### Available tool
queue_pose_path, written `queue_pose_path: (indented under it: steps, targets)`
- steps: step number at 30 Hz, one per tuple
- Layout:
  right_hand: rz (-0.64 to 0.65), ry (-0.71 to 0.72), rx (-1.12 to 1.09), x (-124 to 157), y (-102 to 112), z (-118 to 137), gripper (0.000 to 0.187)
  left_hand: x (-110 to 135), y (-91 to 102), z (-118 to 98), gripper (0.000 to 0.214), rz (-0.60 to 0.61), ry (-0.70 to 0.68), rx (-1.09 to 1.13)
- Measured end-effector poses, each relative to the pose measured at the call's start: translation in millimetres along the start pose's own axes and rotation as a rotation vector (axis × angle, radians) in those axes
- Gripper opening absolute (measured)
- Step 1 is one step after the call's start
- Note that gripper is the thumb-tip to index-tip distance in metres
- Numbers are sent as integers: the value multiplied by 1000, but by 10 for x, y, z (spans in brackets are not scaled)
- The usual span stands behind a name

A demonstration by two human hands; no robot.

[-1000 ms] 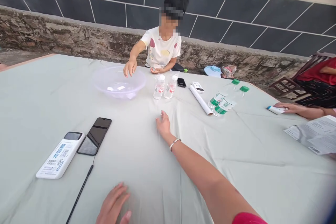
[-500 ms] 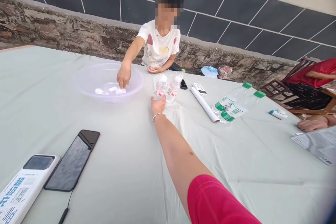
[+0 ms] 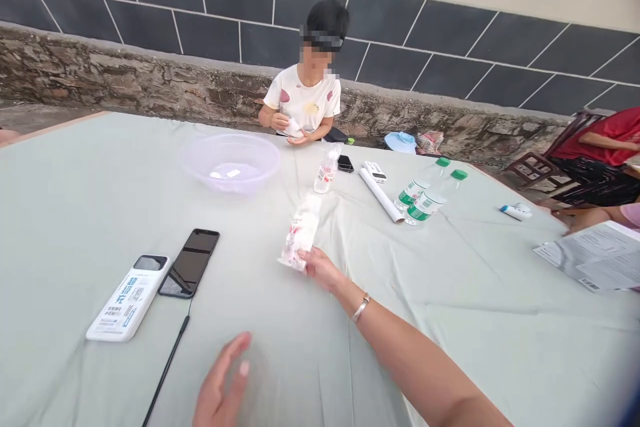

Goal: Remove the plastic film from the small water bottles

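My right hand (image 3: 320,269) grips the lower end of a small clear plastic water bottle (image 3: 301,232) with a white-and-red label, tilted over the grey-green tablecloth. A silver bangle circles my right wrist. My left hand (image 3: 223,381) hovers at the bottom of the view, fingers apart, holding nothing. Its nearest objects are a black cable (image 3: 167,367) and a black smartphone (image 3: 190,263). Across the table, a seated person's hands hold a white scrap (image 3: 293,127) in front of their chest.
A lilac translucent bowl (image 3: 230,163) holds small white bits. Nearby stand a second small bottle (image 3: 326,173) and two green-capped bottles (image 3: 430,195). A paper roll (image 3: 381,195), a white power bank (image 3: 127,298), papers (image 3: 595,257) and another person's hand (image 3: 583,219) lie around.
My right hand has drawn one small bottle from beside the other towards me. The seated person's hand has left the bowl and now holds a white scrap at chest height.
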State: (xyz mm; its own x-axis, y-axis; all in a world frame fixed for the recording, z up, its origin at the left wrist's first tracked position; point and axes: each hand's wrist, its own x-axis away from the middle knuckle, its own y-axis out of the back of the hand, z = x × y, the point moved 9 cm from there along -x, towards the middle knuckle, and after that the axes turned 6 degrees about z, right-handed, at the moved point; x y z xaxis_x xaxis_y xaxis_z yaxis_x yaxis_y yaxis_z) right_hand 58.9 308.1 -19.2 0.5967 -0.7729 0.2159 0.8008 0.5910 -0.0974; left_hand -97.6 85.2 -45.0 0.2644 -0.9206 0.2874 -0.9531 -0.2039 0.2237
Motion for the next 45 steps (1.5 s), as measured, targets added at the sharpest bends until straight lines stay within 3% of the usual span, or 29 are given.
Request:
queue_pose_path:
  steps: [2, 5, 8, 9, 13, 15, 19, 24, 27, 29, 32, 34, 36, 39, 41, 42, 45]
  targets:
    - [160, -56, -162, 495, -421, -153, 46, -106, -128, -265, 62, 101, 57, 271]
    - [327, -110, -280, 1093, -903, -273, 51, -170, -541, -628, 74, 379, 81, 673]
    - [396, -118, -124, 1464, -1090, -256, 54, -79, -770, -641, 71, 377, 145, 864]
    - [325, -92, -7, 1518, -1037, -215, 52, -31, -774, -602, 69, 311, 143, 882]
    - [-170, 64, 438, 1627, -718, 46, 43, 183, -625, -474, 62, 6, 66, 809]
    - [-277, 94, 515, 1625, -748, 44, 39, 258, -589, -432, 63, -61, 61, 737]
    - [-377, 145, 498, 1590, -815, -104, 42, 306, -603, -384, 62, -46, 74, 672]
    - [-542, 40, 266, 1685, -572, -355, 40, 257, -671, -419, 49, 65, 101, 681]
    - [-563, -61, 24, 1732, -505, -532, 38, 221, -708, -419, 48, 56, 104, 614]
    - [-523, -108, 20, 1748, -533, -603, 38, 220, -708, -359, 55, -13, 109, 516]
    - [-537, -102, 239, 1844, -517, -604, 35, 246, -707, -255, 61, -103, 98, 345]
    - [-567, -110, 412, 1940, -451, -569, 34, 249, -731, -205, 58, -103, 89, 282]
    - [-506, -161, 570, 1995, -358, -519, 29, 235, -748, -156, 56, -85, 112, 256]
    - [-517, -214, 798, 2096, 13, -302, 28, 192, -737, -145, 55, -78, 122, 201]
    - [-709, -259, 985, 2223, 401, -98, 33, 161, -713, -165, 55, -100, 103, 149]
    - [-731, -311, 1073, 2240, 540, -62, 33, 148, -705, -167, 55, -114, 99, 122]
    - [-592, -437, 1253, 2158, 690, -114, 24, 119, -696, -148, 55, -145, 108, 57]
